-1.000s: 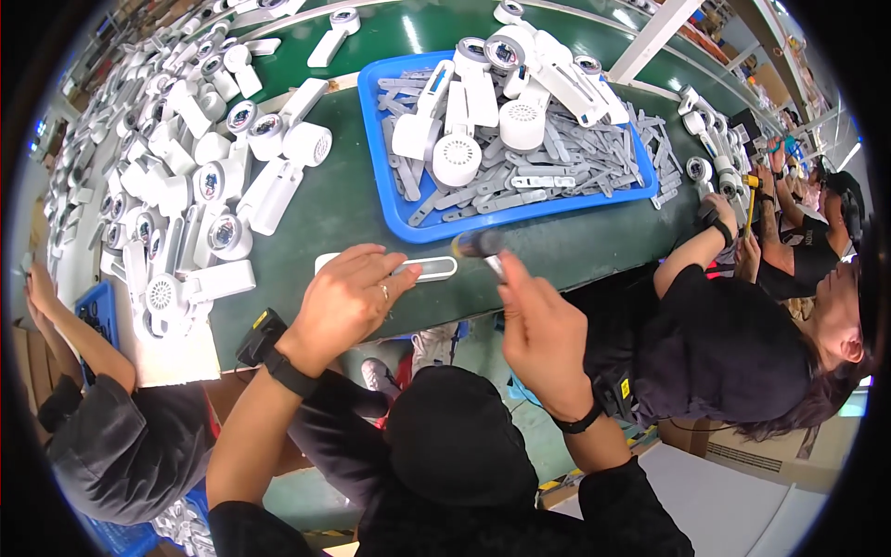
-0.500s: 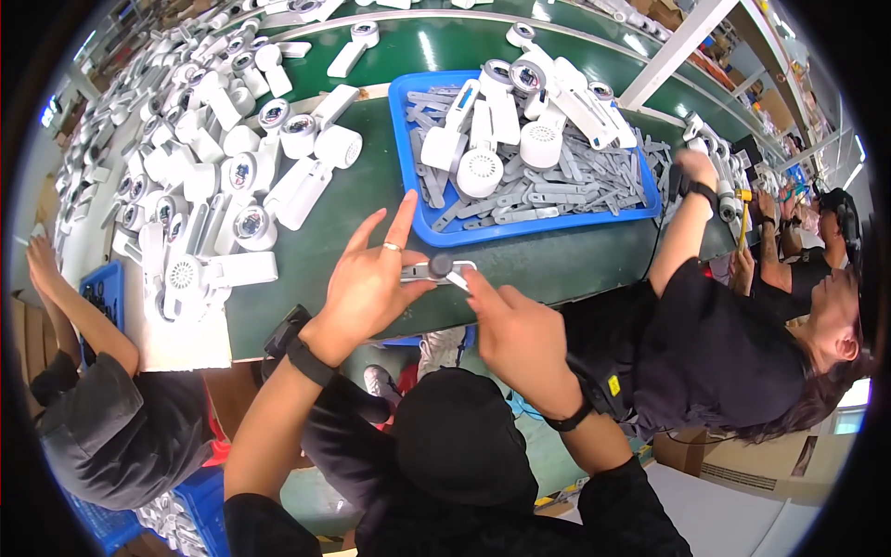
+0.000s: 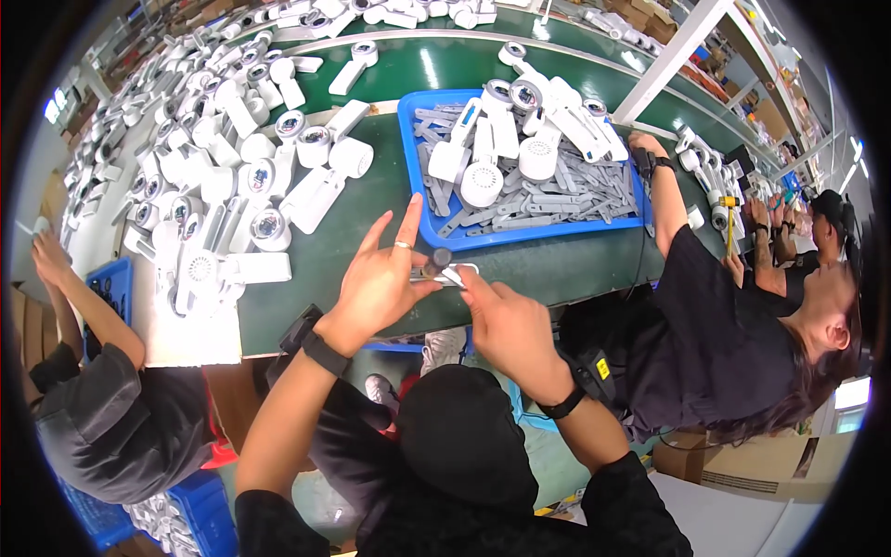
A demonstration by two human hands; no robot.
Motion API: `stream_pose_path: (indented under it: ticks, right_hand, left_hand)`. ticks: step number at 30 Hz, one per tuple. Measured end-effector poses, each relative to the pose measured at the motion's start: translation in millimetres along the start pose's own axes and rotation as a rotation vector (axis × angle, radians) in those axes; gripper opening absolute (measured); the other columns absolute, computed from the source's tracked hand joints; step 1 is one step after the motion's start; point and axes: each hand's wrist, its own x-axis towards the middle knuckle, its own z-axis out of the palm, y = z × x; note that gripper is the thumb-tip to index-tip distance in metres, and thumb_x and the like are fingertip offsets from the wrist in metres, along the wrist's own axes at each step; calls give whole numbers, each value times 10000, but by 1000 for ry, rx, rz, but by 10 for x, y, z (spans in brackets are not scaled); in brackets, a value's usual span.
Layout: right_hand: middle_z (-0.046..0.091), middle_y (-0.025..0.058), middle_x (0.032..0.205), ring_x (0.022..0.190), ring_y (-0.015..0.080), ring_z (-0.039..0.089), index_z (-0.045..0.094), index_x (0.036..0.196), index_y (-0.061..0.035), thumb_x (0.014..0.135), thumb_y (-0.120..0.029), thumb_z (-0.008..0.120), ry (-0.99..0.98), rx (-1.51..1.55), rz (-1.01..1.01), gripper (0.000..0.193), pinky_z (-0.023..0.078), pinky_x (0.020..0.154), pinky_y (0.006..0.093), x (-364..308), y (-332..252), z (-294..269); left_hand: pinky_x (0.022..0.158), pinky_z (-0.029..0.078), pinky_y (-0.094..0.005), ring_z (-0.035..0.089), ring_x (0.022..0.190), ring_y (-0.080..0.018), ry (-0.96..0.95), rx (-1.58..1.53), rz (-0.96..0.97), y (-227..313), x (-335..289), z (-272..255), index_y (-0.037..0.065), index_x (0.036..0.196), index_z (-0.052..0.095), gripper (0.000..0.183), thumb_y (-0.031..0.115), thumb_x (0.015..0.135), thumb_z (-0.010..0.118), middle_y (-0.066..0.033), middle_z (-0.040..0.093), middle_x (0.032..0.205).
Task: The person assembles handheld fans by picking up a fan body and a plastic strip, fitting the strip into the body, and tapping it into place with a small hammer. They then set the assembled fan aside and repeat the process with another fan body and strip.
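In the head view, the green worktable point(image 3: 320, 269) ends at a near edge that runs just in front of the person, bending with the lens; the white handle piece point(image 3: 427, 275) lies on the table a little inside that edge, between the two hands. Bare green surface shows in a lane between the heap of white fan bodies point(image 3: 269, 227) on the left and the blue tray point(image 3: 520, 239) on the right, and in a narrower strip between the tray's near rim and the table's near edge. On the right a co-worker's arm point(image 3: 676, 218) reaches over the table just beside the tray, bounding that strip; a dark cable point(image 3: 642, 265) hangs near it.

The left hand point(image 3: 373, 283) has two fingers stretched out wide apart, its thumb at the left end of the handle piece; whether it pinches the piece, I cannot tell. The right hand point(image 3: 516, 336) is curled around the handle of a hammer point(image 3: 440, 263), whose dark head is over the piece; contact cannot be made out.

The tray holds many loose grey strips point(image 3: 580, 201), with several white fan bodies piled on top along its far side and left half. Far left, a blue crate point(image 3: 125, 278) contains dark parts. Near left, a blue bin point(image 3: 212, 515) stands beside small white parts point(image 3: 162, 524).
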Motion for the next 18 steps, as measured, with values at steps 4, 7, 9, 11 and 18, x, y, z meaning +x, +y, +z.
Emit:
stream_pose_path:
  ticks: [4,7,9,11,18]
  right_hand:
    - [645,108,763,597,280,630,666,1369,-118,1036,-174,634,105,88,-41,339,494,568,392,-7,127,-85]
    - [498,15,693,658,59,454,663,1392,-64,1095,-189,582,76,470,228,332,417,593,259,-39,251,-109]
    - [513,0,699,663,57,463,658,1397,-58,1095,-192,584,29,522,271,338,416,598,255,-125,389,-102]
    - [533,-28,710,676,53,471,641,1411,-32,1099,-202,580,-21,578,327,360,415,614,250,-172,405,-100]
    - [553,-22,737,687,61,478,614,1434,-21,1113,-202,548,-78,592,324,374,420,626,251,-53,284,-67]
  left_hand:
    - [1262,301,-521,735,924,-282,22,-74,24,38,-24,-138,41,1642,255,1091,127,756,885,-66,774,898]
    - [1299,243,-536,644,1091,-241,-161,26,135,9,-15,-309,137,1013,805,331,40,698,833,-16,729,888]
    - [1305,225,-551,618,1140,-258,-203,94,204,-3,36,-472,129,951,810,285,8,694,792,-17,727,899]
    - [1314,210,-561,547,1263,-301,-263,138,296,-61,19,-639,114,811,801,247,-53,667,690,-16,733,933]
    - [1192,422,-533,607,1290,-379,20,102,198,-215,-523,-636,94,999,777,297,-40,742,712,-102,740,1270]
